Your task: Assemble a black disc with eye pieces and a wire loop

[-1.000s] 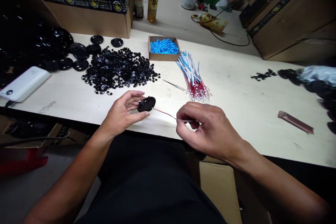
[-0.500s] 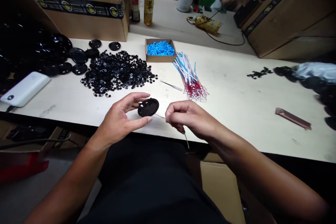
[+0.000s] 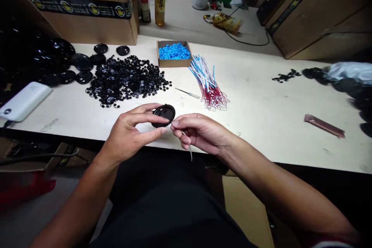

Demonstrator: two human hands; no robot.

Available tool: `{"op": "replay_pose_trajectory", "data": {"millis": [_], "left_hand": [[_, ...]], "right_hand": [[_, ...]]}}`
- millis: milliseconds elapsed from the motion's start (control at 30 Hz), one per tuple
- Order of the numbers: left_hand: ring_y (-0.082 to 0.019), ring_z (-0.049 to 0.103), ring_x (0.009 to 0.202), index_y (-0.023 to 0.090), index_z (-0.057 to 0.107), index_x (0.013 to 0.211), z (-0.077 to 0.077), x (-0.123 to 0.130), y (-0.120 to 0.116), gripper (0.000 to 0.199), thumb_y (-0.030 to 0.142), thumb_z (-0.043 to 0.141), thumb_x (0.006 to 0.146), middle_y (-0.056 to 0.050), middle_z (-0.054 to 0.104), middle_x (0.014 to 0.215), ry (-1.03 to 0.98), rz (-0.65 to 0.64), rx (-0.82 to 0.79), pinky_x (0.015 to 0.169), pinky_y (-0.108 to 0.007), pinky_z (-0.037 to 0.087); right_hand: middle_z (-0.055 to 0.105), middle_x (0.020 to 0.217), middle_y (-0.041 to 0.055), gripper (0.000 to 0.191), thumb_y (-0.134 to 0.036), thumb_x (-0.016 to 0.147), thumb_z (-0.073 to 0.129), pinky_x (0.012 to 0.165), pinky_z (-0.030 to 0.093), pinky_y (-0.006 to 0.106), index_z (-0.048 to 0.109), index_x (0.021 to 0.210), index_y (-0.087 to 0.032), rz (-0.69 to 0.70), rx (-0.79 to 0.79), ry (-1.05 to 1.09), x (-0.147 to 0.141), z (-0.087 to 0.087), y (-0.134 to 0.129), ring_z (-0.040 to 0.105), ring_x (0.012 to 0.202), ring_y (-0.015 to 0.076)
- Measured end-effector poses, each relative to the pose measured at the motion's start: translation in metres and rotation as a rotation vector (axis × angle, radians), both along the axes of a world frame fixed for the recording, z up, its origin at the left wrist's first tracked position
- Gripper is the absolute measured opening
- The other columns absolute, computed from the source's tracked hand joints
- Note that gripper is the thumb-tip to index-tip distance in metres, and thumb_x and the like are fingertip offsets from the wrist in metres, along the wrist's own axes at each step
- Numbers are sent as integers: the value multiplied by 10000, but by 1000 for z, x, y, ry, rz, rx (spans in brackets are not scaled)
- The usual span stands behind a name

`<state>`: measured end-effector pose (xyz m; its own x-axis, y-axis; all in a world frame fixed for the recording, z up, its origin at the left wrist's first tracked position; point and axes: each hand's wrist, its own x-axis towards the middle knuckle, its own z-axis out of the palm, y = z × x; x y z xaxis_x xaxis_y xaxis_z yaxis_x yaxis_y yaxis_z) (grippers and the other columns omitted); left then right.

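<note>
- We note the left hand [image 3: 126, 133] gripping a black round plastic housing [image 3: 165, 114] by its edge, thumb at the near side, index finger across the open face; presumably this steadies it, dished side toward us.
- Our right hand [image 3: 203, 133] pinches a thin pale wire [image 3: 190, 152] between thumb and forefinger, just beside the housing's rim; the wire's tail hangs below those fingers. We judge the pinch suits fine control.
- The fingertips obstruct our view of the wire's upper end; we cannot tell what it touches.
- Beyond the right fingertips: pale-handled pointed tool [image 3: 192, 95], red-ended wire bundle [image 3: 207, 85]; farther, cardboard tray [image 3: 174, 63] of blue pieces [image 3: 173, 51].
- Beyond the left fingers: heap of small black parts [image 3: 124, 79].
</note>
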<state>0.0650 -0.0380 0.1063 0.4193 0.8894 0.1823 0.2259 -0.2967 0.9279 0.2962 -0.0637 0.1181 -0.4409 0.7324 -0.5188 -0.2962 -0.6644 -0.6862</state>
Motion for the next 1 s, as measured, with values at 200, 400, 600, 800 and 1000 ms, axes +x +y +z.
{"op": "replay_pose_trajectory", "data": {"millis": [200,400,600,800,1000], "left_hand": [[-312,684,1341,318,900,1017,-6,1,5,215,310,930,805,-65,770,1382,-66,8,-80,1212,-410,482],[-348,619,1428,310,900,981,-18,11,6,218,295,955,771,-86,767,1392,-249,67,-321,1197,-453,500],[-362,603,1444,290,901,920,-21,14,7,198,247,965,737,-96,806,1310,-348,121,-419,1256,-499,432],[-361,614,1432,287,900,904,-19,10,7,193,235,965,730,-92,801,1323,-338,116,-431,1272,-506,401],[-362,630,1414,284,900,915,-19,10,6,209,243,968,722,-87,800,1328,-333,130,-436,1273,-519,403]], "right_hand": [[713,807,15,151,-250,862,845,568,611,231,787,898,-115,-46,30,93,1,-14,-4,609,550,86],[718,842,12,290,-343,825,922,625,633,239,776,949,-126,-123,29,180,-5,-24,-7,645,598,93],[727,896,21,321,-424,868,889,670,615,269,757,1014,-171,-220,154,85,-11,-25,-14,638,633,100],[713,942,19,315,-333,870,877,677,529,279,765,1141,-217,-297,643,-499,-10,-19,-20,627,734,138],[745,963,52,117,-268,979,725,716,503,317,764,1081,-226,-246,1005,-971,-8,-5,-22,630,757,175]]}}
